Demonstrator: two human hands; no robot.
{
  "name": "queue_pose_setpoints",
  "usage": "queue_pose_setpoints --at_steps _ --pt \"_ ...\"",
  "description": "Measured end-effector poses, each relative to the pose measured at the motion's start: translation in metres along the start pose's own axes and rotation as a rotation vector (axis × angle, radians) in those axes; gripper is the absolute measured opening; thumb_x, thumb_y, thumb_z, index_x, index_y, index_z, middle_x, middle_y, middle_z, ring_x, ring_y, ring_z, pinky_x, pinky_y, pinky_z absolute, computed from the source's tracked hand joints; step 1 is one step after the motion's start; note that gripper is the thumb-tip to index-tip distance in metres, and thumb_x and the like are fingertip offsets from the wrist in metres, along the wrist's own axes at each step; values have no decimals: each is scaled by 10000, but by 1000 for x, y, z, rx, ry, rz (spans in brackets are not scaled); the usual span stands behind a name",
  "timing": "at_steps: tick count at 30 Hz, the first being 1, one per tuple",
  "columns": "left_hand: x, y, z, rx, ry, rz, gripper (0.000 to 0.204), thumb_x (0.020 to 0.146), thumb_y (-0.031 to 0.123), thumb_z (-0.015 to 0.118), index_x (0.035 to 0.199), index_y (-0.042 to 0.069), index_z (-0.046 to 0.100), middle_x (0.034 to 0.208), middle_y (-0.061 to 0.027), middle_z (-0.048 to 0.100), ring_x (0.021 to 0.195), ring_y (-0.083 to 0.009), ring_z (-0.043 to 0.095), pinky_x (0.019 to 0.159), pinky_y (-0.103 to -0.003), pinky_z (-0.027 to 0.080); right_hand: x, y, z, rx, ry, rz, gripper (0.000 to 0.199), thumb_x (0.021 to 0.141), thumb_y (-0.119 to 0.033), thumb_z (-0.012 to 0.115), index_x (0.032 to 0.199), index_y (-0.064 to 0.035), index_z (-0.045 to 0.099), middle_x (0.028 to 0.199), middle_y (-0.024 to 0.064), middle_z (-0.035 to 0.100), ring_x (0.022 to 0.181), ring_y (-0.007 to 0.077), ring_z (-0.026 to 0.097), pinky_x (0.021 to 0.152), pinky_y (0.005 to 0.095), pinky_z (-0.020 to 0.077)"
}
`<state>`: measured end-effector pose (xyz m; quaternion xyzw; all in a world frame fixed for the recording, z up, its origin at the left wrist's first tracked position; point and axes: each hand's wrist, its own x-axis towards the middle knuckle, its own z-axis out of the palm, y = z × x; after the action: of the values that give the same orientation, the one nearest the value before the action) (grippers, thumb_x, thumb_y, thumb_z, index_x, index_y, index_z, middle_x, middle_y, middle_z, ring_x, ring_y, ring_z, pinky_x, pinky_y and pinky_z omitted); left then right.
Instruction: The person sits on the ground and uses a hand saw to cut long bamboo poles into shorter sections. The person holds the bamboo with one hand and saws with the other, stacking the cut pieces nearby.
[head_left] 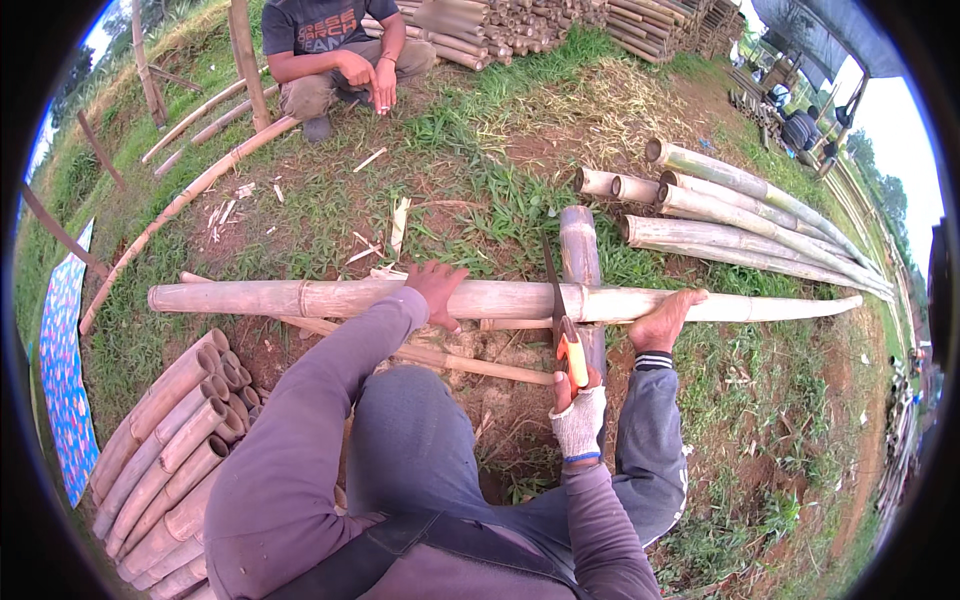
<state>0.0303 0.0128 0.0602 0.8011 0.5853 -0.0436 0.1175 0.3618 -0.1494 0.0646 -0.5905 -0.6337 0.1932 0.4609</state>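
A long bamboo pole point(370, 297) lies crosswise in front of me, resting over a shorter bamboo piece point(579, 245) set at a right angle beneath it. My left hand point(437, 293) is bare and closed over the top of the pole, left of the crossing. In a white glove, my right hand point(578, 420) grips the orange handle of a handsaw point(573, 357). The saw's dark blade stands across the pole, close by a node and next to the crossing. My bare foot point(668, 318) presses on the pole to the right of the blade.
Cut bamboo lengths point(165, 450) are stacked at the near left. Long bamboo poles point(745, 205) lie at the right. A person point(340, 60) squats at the far left, near a big bamboo pile point(510, 25). A blue patterned sheet point(65, 370) lies at the left edge.
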Motion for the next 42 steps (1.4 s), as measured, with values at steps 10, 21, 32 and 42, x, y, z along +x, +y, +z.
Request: queue_pose_setpoints --at_steps 10,21,32,42 --pt "16 3 18 -83 -84 -100 872 753 509 947 1445 150 557 1361 -199 705 1275 -412 695 1067 -546 546 88 -53 -1 -107 -63 34 424 1088 -388 700 1144 32 719 902 173 727 775 320 719 670 423 530" --pt "29 -1 31 -85 -11 -60 906 726 484 951 1494 220 552 1312 -171 732 1214 -415 720 1054 -522 562 -63 -60 -79 -143 29 109 235 1069 -168 701 1185 29 647 969 160 682 777 277 682 727 399 538" --pt "43 11 25 -96 -83 -47 987 692 446 956 1555 227 529 1350 -198 714 1240 -419 707 1062 -515 562 13 -22 -18 -20 83 150 211 1046 -165 735 1146 11 677 916 199 717 789 370 718 681 470 555" --pt "37 12 38 -115 -52 -45 1002 667 471 963 1550 247 544 1313 -180 737 1204 -421 723 1045 -527 569 47 13 14 -77 83 69 211 1050 -203 744 1110 -7 694 870 200 727 767 379 731 675 465 557"
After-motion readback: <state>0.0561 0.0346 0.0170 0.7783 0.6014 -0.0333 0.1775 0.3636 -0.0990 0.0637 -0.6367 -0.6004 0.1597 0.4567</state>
